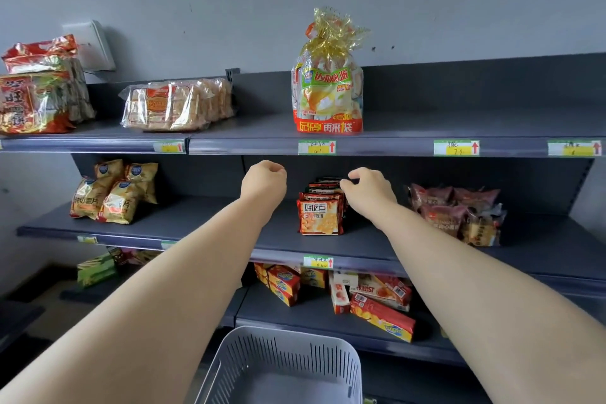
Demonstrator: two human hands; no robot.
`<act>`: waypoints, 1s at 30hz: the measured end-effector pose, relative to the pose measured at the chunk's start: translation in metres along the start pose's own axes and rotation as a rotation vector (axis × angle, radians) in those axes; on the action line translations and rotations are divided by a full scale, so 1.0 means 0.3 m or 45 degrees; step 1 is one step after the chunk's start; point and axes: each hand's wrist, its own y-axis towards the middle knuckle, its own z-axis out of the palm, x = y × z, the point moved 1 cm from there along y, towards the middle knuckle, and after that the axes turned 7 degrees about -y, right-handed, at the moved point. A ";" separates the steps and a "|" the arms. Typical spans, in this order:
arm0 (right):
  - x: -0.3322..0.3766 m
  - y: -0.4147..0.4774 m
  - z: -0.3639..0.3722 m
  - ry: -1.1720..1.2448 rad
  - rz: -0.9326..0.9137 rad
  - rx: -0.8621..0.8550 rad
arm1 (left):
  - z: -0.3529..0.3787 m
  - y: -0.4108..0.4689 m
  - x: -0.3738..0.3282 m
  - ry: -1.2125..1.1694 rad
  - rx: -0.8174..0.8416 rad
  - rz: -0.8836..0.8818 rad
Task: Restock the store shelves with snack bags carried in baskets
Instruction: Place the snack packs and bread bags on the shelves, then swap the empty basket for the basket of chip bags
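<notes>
Shelving: dark grey store shelves [426,128] fill my view against a pale wall, three tiers visible, with green-and-yellow price tags [317,146] along the front lips.

Left hand: my left hand [264,182] reaches into the middle tier at about 12 o'clock, fingers curled into a loose fist; I see nothing gripped in it, and it hangs free of the stock.

Right hand: my right hand [369,188] sits just right of the left one, around 1 o'clock, fingers bent and pinched down at the top rear of the cracker packs; I cannot tell whether it actually has hold of one.

Cracker packs: a row of red-and-orange cracker packs [319,218] stands upright on the middle tier, one behind another, directly below and touching my right fingertips.

Basket: a pale grey slotted basket [282,357] sits at 6 o'clock, low between my forearms; the part of the floor I can see holds no bags.

Top tier: a tall gold-tied cake bag [328,92] stands at 12 o'clock; clear-wrapped biscuit packs [173,105] lie at 10 o'clock; red rice-cracker bags [36,98] are stacked at the far left.

Middle tier, sides: yellow chip bags [114,193] cluster at 9 o'clock, well apart from my hands; maroon pastry bags [459,213] pile at 3 o'clock, near my right wrist.

Bottom tier: red and yellow biscuit boxes [377,305] lie jumbled at 5 o'clock; green packs [96,269] show at 8 o'clock, partly hidden by my left arm.
</notes>
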 end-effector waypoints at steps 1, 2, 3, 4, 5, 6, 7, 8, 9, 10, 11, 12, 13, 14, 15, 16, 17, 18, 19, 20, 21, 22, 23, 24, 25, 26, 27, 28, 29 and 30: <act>-0.012 -0.009 0.018 -0.014 -0.011 0.014 | 0.000 -0.004 0.018 0.021 0.002 -0.022; -0.026 -0.016 0.039 -0.017 -0.028 0.027 | 0.001 -0.010 0.038 0.045 0.013 -0.044; -0.043 -0.023 0.065 -0.003 -0.049 0.036 | 0.003 -0.017 0.059 0.082 0.025 -0.059; -0.060 -0.028 0.091 0.020 -0.065 0.040 | 0.005 -0.022 0.081 0.128 0.044 -0.070; -0.082 -0.033 0.121 0.039 -0.071 0.050 | 0.010 -0.030 0.107 0.175 0.062 -0.085; -0.104 -0.036 0.148 0.046 -0.070 0.066 | 0.017 -0.029 0.133 0.218 0.076 -0.104; -0.126 -0.040 0.178 0.040 -0.063 0.096 | 0.023 -0.033 0.160 0.263 0.084 -0.132; -0.149 -0.044 0.208 0.030 -0.048 0.134 | 0.029 -0.040 0.185 0.297 0.087 -0.162; -0.173 -0.048 0.231 0.020 -0.029 0.171 | 0.035 -0.047 0.208 0.310 0.085 -0.202; -0.197 -0.056 0.261 0.012 -0.006 0.217 | 0.042 -0.054 0.244 0.311 0.092 -0.257; -0.222 -0.065 0.287 0.013 0.014 0.250 | 0.048 -0.060 0.279 0.291 0.089 -0.300; -0.250 -0.076 0.316 0.023 0.031 0.278 | 0.053 -0.066 0.319 0.268 0.076 -0.341; -0.279 -0.092 0.348 0.037 0.055 0.297 | 0.054 -0.075 0.363 0.243 0.062 -0.383; -0.310 -0.110 0.377 0.046 0.088 0.318 | 0.053 -0.086 0.409 0.227 0.058 -0.427; -0.344 -0.131 0.413 0.036 0.125 0.364 | 0.050 -0.101 0.463 0.227 0.055 -0.489; -0.379 -0.152 0.448 0.011 0.159 0.426 | 0.045 -0.120 0.515 0.234 0.046 -0.547; -0.414 -0.177 0.488 -0.026 0.183 0.505 | 0.037 -0.146 0.574 0.242 0.024 -0.616; -0.449 -0.202 0.529 -0.056 0.212 0.589 | 0.028 -0.176 0.639 0.259 0.013 -0.688; -0.483 -0.225 0.566 -0.078 0.245 0.666 | 0.020 -0.209 0.700 0.274 0.011 -0.761; -0.515 -0.248 0.607 -0.116 0.278 0.748 | 0.014 -0.248 0.768 0.284 0.006 -0.849; -0.541 -0.266 0.641 -0.164 0.302 0.820 | 0.010 -0.288 0.829 0.290 -0.006 -0.944; -0.565 -0.284 0.675 -0.214 0.328 0.884 | 0.006 -0.328 0.893 0.284 -0.032 -1.032; -0.582 -0.300 0.705 -0.258 0.358 0.935 | 0.002 -0.367 0.946 0.269 -0.069 -1.108; -0.597 -0.314 0.730 -0.283 0.401 0.977 | -0.002 -0.402 0.993 0.249 -0.110 -1.177; -0.613 -0.329 0.761 -0.297 0.451 1.027 | -0.004 -0.434 1.040 0.241 -0.156 -1.247; -0.627 -0.341 0.791 -0.301 0.496 1.070 | -0.005 -0.458 1.080 0.235 -0.192 -1.302; -0.639 -0.357 0.821 -0.306 0.529 1.117 | -0.004 -0.481 1.116 0.216 -0.219 -1.348; -0.652 -0.375 0.851 -0.312 0.550 1.161 | 0.000 -0.503 1.150 0.192 -0.243 -1.378; -0.665 -0.390 0.876 -0.313 0.564 1.200 | 0.008 -0.522 1.174 0.176 -0.266 -1.394; -0.680 -0.407 0.906 -0.317 0.569 1.242 | 0.018 -0.544 1.197 0.175 -0.288 -1.416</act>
